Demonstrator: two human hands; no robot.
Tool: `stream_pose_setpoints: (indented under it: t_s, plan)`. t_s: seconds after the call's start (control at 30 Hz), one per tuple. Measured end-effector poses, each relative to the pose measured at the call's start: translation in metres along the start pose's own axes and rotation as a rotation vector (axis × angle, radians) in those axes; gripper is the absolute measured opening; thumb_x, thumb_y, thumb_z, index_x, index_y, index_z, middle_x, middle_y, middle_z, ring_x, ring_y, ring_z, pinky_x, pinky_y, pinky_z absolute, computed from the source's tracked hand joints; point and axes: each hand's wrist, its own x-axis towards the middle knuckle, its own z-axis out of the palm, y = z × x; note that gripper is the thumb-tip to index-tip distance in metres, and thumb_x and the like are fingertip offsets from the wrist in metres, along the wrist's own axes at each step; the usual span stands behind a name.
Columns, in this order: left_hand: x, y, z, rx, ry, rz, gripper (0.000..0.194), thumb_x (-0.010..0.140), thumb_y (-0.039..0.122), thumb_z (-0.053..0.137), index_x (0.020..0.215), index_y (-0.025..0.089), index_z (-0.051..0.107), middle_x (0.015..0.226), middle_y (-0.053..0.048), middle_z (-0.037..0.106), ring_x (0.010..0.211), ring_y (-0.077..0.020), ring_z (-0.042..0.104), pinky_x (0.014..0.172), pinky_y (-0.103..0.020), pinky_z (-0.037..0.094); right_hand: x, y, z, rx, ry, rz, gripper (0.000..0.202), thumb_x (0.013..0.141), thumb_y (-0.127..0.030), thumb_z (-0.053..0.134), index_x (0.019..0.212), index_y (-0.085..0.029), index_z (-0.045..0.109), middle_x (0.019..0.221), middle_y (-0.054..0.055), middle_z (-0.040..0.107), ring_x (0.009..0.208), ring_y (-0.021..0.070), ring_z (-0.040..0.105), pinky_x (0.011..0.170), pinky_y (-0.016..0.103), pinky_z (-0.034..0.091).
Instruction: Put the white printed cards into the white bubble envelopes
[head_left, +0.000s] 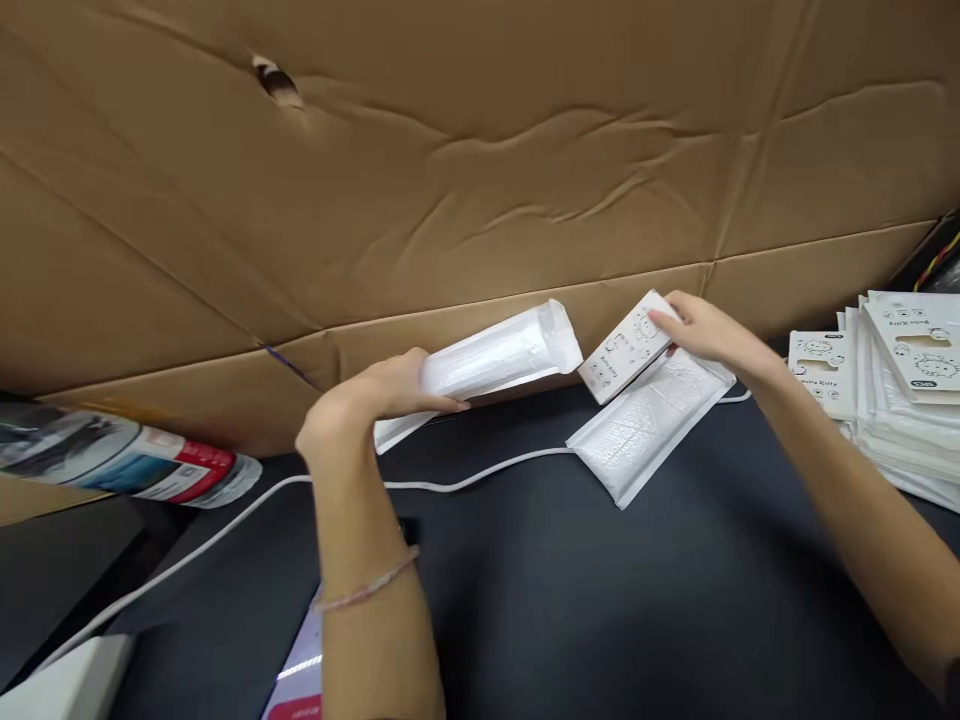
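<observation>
My left hand (405, 385) is closed around a white bubble mailer (502, 355), held tilted above the dark table near the cardboard. In my right hand (694, 325) is a small white box (628, 345) printed with a cartoon character and a cut-out shape, gripped by its upper right end. The box's lower left corner comes close to the open-looking end of the held mailer; whether they touch I cannot tell. Just below the box, a second bubble mailer (649, 425) lies on the table, partly under my right hand.
A brown cardboard sheet (480, 180) stands along the back. Several printed white boxes (934, 350) rest on stacked mailers (900, 440) at right. A white cable (450, 487) crosses the black table (570, 600). A plastic bottle (172, 465) lies at left, with a purple-screened device (304, 660) below.
</observation>
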Motion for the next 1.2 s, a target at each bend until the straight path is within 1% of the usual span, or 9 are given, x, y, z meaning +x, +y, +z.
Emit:
stream_pose_setpoints:
  t_s: [0.13, 0.27, 0.43, 0.57, 0.67, 0.8, 0.97, 1.07, 1.2]
  plan:
    - [-0.012, -0.002, -0.007, -0.060, 0.019, -0.008, 0.077, 0.062, 0.070, 0.066, 0.119, 0.020, 0.055, 0.121, -0.011, 0.067, 0.107, -0.0342, 0.062, 0.084, -0.039, 0.049, 0.008, 0.000, 0.050, -0.070, -0.177, 0.033, 0.035, 0.098, -0.047, 0.031, 0.102, -0.019, 0.050, 0.107, 0.013, 0.069, 0.081, 0.0219, 0.069, 0.072, 0.034, 0.052]
    - [-0.005, 0.009, -0.002, -0.040, -0.088, 0.027, 0.083, 0.059, 0.075, 0.064, 0.121, 0.021, 0.054, 0.123, -0.009, 0.066, 0.108, -0.0324, 0.062, 0.083, -0.037, 0.050, 0.006, 0.003, 0.064, -0.208, -0.302, -0.033, 0.038, 0.092, -0.053, 0.041, 0.091, -0.019, 0.058, 0.095, 0.013, 0.071, 0.093, 0.0313, 0.066, 0.083, 0.044, 0.048]
    - [0.012, 0.031, 0.012, -0.009, -0.171, 0.087, 0.094, 0.051, 0.079, 0.066, 0.124, 0.021, 0.055, 0.129, -0.012, 0.064, 0.114, -0.0334, 0.060, 0.088, -0.036, 0.049, 0.003, 0.012, 0.029, -0.354, -0.497, -0.072, 0.057, 0.077, -0.069, 0.056, 0.109, -0.022, 0.067, 0.120, 0.010, 0.067, 0.111, 0.0315, 0.062, 0.094, 0.040, 0.046]
    - [0.016, 0.046, 0.021, 0.018, -0.250, 0.074, 0.103, 0.043, 0.083, 0.067, 0.124, 0.020, 0.059, 0.133, -0.014, 0.061, 0.116, -0.0353, 0.059, 0.086, -0.037, 0.050, 0.006, 0.027, 0.001, -0.567, -0.393, 0.103, 0.081, 0.071, -0.071, 0.061, 0.135, -0.022, 0.053, 0.139, 0.014, 0.053, 0.130, 0.0339, 0.047, 0.104, 0.044, 0.042]
    - [0.017, 0.051, 0.024, 0.040, -0.317, 0.011, 0.101, 0.038, 0.084, 0.068, 0.116, 0.019, 0.066, 0.129, -0.015, 0.064, 0.113, -0.0377, 0.061, 0.083, -0.038, 0.051, 0.012, 0.042, -0.011, -0.652, -0.265, 0.293, 0.070, 0.075, -0.064, 0.062, 0.128, -0.018, 0.056, 0.132, 0.018, 0.055, 0.126, 0.0362, 0.049, 0.096, 0.047, 0.048]
    - [0.015, 0.055, 0.023, 0.062, -0.330, -0.001, 0.100, 0.035, 0.083, 0.070, 0.112, 0.018, 0.068, 0.127, -0.016, 0.064, 0.111, -0.0384, 0.061, 0.083, -0.040, 0.051, 0.018, 0.059, -0.021, -0.569, -0.304, 0.394, 0.048, 0.072, -0.046, 0.071, 0.110, -0.016, 0.063, 0.109, 0.017, 0.067, 0.096, 0.0327, 0.066, 0.074, 0.043, 0.056]
    - [0.004, 0.065, 0.014, 0.071, -0.295, -0.004, 0.097, 0.041, 0.075, 0.074, 0.119, 0.019, 0.064, 0.131, -0.018, 0.062, 0.115, -0.0399, 0.060, 0.084, -0.041, 0.051, 0.017, 0.063, -0.034, -0.483, -0.337, 0.292, 0.018, 0.070, -0.026, 0.069, 0.084, -0.016, 0.066, 0.091, 0.011, 0.071, 0.081, 0.0255, 0.067, 0.068, 0.034, 0.054]
    - [-0.001, 0.067, 0.011, 0.058, -0.249, 0.000, 0.105, 0.042, 0.074, 0.075, 0.130, 0.020, 0.056, 0.138, -0.018, 0.056, 0.121, -0.0414, 0.056, 0.088, -0.044, 0.051, 0.007, 0.057, -0.049, -0.363, -0.298, 0.168, 0.016, 0.078, -0.032, 0.061, 0.084, -0.018, 0.062, 0.092, 0.008, 0.069, 0.082, 0.0215, 0.065, 0.066, 0.029, 0.051]
    - [-0.006, 0.067, 0.009, 0.019, -0.179, 0.062, 0.107, 0.051, 0.077, 0.069, 0.140, 0.020, 0.047, 0.143, -0.018, 0.053, 0.126, -0.0398, 0.052, 0.099, -0.045, 0.045, -0.015, 0.038, -0.074, -0.014, -0.240, 0.026, 0.026, 0.081, -0.046, 0.059, 0.086, -0.020, 0.058, 0.072, 0.002, 0.059, 0.061, 0.0143, 0.052, 0.051, 0.025, 0.040]
